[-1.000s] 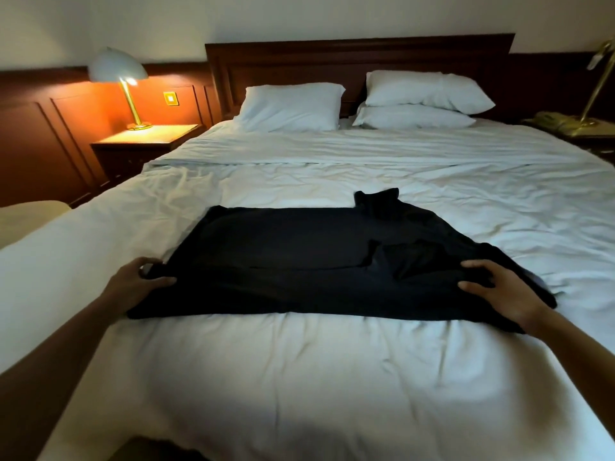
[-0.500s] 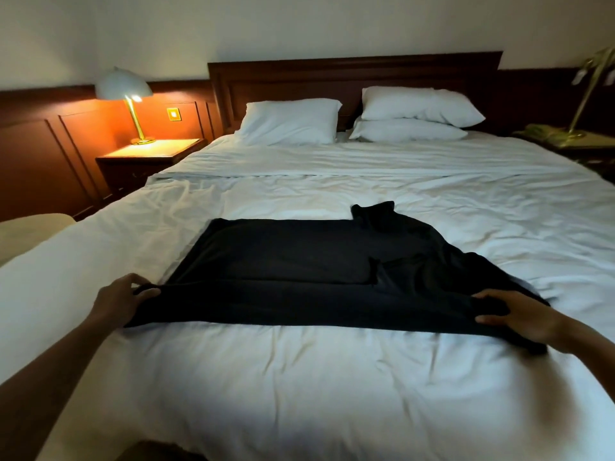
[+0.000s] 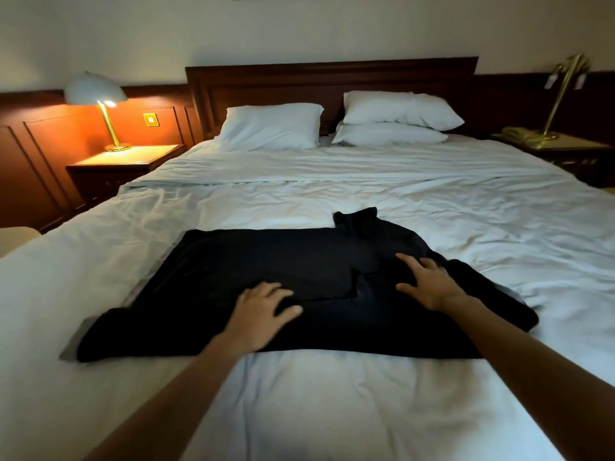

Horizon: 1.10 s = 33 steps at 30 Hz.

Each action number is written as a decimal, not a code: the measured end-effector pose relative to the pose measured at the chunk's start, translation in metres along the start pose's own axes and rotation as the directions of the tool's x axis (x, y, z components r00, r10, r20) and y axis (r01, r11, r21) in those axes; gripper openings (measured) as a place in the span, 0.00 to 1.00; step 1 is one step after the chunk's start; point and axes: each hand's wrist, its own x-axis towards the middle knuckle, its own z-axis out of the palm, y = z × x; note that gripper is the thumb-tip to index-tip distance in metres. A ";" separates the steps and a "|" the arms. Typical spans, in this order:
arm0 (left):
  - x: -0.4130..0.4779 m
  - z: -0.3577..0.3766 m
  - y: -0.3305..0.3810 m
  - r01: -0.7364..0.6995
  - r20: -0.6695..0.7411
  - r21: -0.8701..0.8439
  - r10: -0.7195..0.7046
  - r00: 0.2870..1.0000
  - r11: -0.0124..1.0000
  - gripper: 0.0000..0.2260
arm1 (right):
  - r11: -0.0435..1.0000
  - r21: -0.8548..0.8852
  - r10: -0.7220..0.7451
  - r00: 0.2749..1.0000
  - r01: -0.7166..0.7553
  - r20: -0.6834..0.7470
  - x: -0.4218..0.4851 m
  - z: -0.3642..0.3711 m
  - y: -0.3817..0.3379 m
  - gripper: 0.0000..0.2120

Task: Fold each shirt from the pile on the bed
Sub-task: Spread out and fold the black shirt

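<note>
A black shirt point(image 3: 259, 261) lies spread flat across the middle of the white bed point(image 3: 332, 410), with a sleeve or collar part poking up at its far edge. My left hand point(image 3: 263, 311) rests flat on the near middle of the shirt, fingers spread. My right hand point(image 3: 429, 282) lies flat on the shirt's right half, fingers spread too. Neither hand holds any cloth. No other shirts or pile show in the head view.
Three white pillows point(image 3: 273, 126) lean against the dark wooden headboard point(image 3: 332, 78). A lit lamp point(image 3: 96, 94) stands on the left nightstand point(image 3: 123, 161). On the right nightstand point(image 3: 552, 148) stand a brass lamp and a phone. A pale seat edge point(image 3: 16, 237) shows at far left.
Both hands let go of the shirt's outer edges and moved inward onto its middle, now lying flat. The shirt's near edge sits lower toward me.
</note>
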 end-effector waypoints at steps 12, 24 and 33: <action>0.089 0.056 0.108 0.238 0.207 -0.362 -0.171 0.963 0.901 0.24 | 0.581 0.802 0.215 0.976 -0.136 0.009 0.027 -0.016 0.043 0.25; 0.051 -0.011 0.092 0.170 0.353 -0.730 0.152 0.923 0.662 0.09 | 0.692 0.707 -0.420 0.877 0.144 0.232 -0.067 -0.080 0.073 0.29; 0.027 0.010 0.113 0.324 0.344 -0.555 -0.142 0.928 0.767 0.09 | 0.926 0.374 0.047 0.998 -0.055 0.030 -0.086 -0.034 0.056 0.09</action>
